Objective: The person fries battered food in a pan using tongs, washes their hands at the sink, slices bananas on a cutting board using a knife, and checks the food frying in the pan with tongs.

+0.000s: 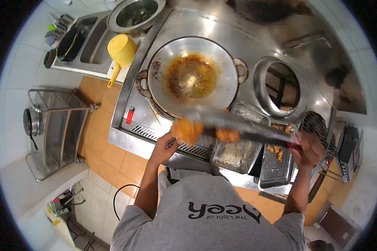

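My right hand is closed on the right end of a long dark metal thing, smeared by motion; I cannot tell if it is a tray or a tool. It stretches leftward over the stove's front. Orange food pieces show blurred at its left end, with another orange piece along it. My left hand has curled fingers right against the leftmost pieces; what they grip is hidden. Just beyond sits a wide two-handled wok with brown-yellow oil in it.
Right of the wok is a bare burner ring. Metal trays with orange scraps and a clear container of pale stuff lie in front. A red lighter rests at left. A yellow dipper stands near the sink.
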A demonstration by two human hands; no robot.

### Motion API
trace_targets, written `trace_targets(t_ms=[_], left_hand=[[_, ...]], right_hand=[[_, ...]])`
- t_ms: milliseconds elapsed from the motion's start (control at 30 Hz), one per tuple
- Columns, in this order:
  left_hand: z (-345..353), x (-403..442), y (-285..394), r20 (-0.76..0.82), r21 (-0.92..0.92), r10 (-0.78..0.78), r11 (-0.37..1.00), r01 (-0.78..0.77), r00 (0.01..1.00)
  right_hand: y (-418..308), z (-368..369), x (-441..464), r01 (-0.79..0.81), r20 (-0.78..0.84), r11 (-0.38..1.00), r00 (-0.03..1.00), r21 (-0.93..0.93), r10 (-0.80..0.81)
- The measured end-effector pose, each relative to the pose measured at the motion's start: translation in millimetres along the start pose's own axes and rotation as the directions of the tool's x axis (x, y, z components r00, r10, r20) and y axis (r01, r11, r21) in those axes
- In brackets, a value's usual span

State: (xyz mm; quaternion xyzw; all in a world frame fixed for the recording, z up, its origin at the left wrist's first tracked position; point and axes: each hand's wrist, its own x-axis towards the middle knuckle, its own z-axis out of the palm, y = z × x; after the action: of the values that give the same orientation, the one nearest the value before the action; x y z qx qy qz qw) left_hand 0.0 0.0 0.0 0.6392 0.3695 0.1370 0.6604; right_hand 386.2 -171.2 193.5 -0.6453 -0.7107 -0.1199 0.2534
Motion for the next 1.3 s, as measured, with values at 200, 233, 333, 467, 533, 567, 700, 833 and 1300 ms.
trace_targets(t_ms=[200, 233, 333, 467, 533, 567, 700, 833, 1300], left_hand=[[-31.2, 21.6, -27.2, 0.101, -0.004, 0.007, 1.0, -0.006, 0.995], [-29.5, 18.4, -28.9, 0.107, 0.006, -0.006, 1.0, 0.005, 0.994], [-28.7, 19.7, -23.4, 0.127, 0.022, -0.08, 0.997, 0.078, 0.989], [-25.4, 23.5, -3.2, 0.083, 0.12, 0.003, 0.993, -0.013, 0.997], [-25.5, 26.2, -5.1, 0.104, 0.133, 0.03, 0.99, -0.044, 0.994], [-27.1, 27.4, -17.3, 0.152, 0.08, -0.001, 0.997, -0.011, 0.988], [-28.1, 27.9, -31.1, 0.219, 0.014, 0.048, 0.999, -0.052, 0.975], [-3.0, 18.7, -20.7, 0.287, -0.076, 0.033, 0.997, -0.012, 0.957], [79.9, -2.6, 10.5, 0.543, 0.145, 0.07, 0.974, -0.175, 0.837]], right_hand=[[45.0, 27.8, 14.0, 0.155, -0.105, 0.973, 0.985, 0.17, -0.139], [47.4, 29.3, 9.0, 0.14, -0.114, 0.974, 0.986, 0.18, -0.12], [47.5, 33.3, 3.1, 0.086, -0.107, 0.977, 0.992, 0.197, -0.065], [36.8, 38.9, 6.6, -0.006, 0.008, 0.998, 1.0, 0.058, 0.006], [33.2, 44.8, -11.4, -0.105, 0.013, 0.994, 0.994, 0.034, 0.104], [30.4, 48.1, -25.5, -0.167, 0.015, 0.985, 0.986, 0.03, 0.167], [-29.7, 42.8, -105.7, -0.542, -0.021, 0.84, 0.84, 0.029, 0.542], [-111.3, 23.2, -237.1, -0.841, -0.054, 0.533, 0.538, -0.088, 0.841], [-173.3, -10.7, -375.6, -0.936, -0.372, 0.246, 0.329, -0.254, 0.868]])
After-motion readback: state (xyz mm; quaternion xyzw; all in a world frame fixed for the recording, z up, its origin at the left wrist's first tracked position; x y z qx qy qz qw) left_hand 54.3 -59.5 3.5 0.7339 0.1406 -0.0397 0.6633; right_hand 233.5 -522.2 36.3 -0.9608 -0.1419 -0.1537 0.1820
